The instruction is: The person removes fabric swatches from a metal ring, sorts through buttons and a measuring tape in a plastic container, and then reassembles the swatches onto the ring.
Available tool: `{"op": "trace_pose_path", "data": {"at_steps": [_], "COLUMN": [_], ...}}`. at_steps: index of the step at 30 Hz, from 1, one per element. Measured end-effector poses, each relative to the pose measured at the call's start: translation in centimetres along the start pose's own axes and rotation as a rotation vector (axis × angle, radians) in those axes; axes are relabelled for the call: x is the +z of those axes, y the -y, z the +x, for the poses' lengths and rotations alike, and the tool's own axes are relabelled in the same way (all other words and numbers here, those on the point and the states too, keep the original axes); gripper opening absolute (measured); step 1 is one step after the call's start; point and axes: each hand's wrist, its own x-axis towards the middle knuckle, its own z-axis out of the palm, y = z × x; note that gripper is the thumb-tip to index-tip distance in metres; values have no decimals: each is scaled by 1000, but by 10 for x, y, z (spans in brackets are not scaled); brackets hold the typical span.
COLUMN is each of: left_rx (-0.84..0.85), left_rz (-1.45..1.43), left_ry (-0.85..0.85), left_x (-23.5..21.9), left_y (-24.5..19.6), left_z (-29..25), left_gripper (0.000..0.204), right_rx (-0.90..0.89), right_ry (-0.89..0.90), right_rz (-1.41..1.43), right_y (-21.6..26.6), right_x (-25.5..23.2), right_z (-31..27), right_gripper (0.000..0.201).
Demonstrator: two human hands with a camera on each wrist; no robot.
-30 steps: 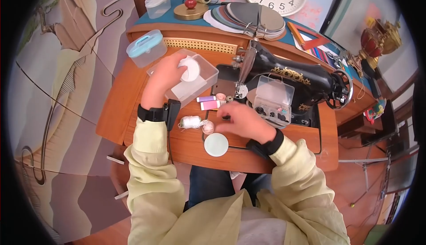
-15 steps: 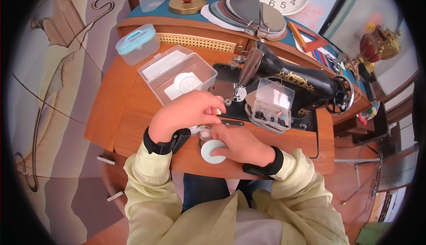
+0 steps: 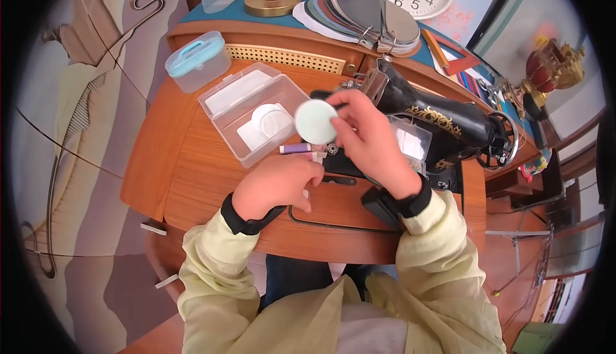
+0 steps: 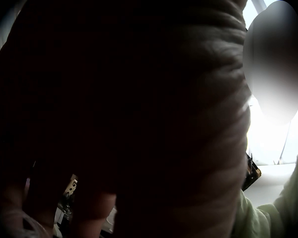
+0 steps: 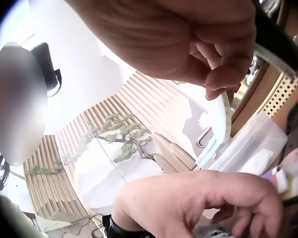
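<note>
My right hand (image 3: 333,115) is raised above the table and pinches a pale green round disc (image 3: 314,122) by its rim; the right wrist view shows the disc (image 5: 224,120) edge-on under the thumb and fingers. My left hand (image 3: 307,177) lies low on the wooden table (image 3: 192,168) with its fingers curled down over the small sewing bits there, and what is under it is hidden. A purple thread spool (image 3: 296,149) lies just beyond it. The left wrist view is dark and filled by the hand.
An open clear box (image 3: 221,101) with a white round pad (image 3: 272,118) stands to the left of the disc. A black sewing machine (image 3: 443,120) carries a small clear bobbin case (image 3: 410,141). A blue-lidded container (image 3: 196,62) sits at the back left.
The right hand picked the pale green disc off the table's front edge and lifted it towards the clear box. The left hand came back from the box and dropped over the thread items.
</note>
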Motion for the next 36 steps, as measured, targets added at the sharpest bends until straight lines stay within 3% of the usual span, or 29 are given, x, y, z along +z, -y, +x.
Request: {"op": "trace_pose_path", "data": {"at_steps": [3, 6, 10, 13, 17, 23, 28, 31, 36], "left_rx": [-4, -35, -55, -71, 31, 33, -11, -61, -36], "left_rz": [27, 27, 3, -57, -100, -331, -526, -582, -727], "left_ry": [9, 12, -5, 6, -46, -41, -316, -462, -585], "left_x": [2, 4, 4, 0, -17, -25, -22, -27, -23], "left_y": [5, 9, 12, 13, 8, 10, 14, 5, 5], "left_z": [2, 3, 4, 5, 1, -2, 1, 3, 10], "left_gripper": [36, 31, 24, 21, 22, 23, 21, 19, 19], "right_rx": [111, 184, 61, 4, -87, -124, -114, 162, 252], "right_ry": [75, 95, 56, 189, 249, 262, 129, 206, 193], "right_rz": [241, 196, -170, -381, -407, -352, -209, 49, 92], "right_y": [1, -7, -29, -35, -40, -39, -31, -4, -10], "right_x": [20, 26, 21, 15, 19, 26, 21, 12, 17], "right_z": [21, 24, 11, 1, -4, -6, -6, -7, -8], "right_gripper": [28, 29, 29, 30, 35, 36, 25, 23, 23]}}
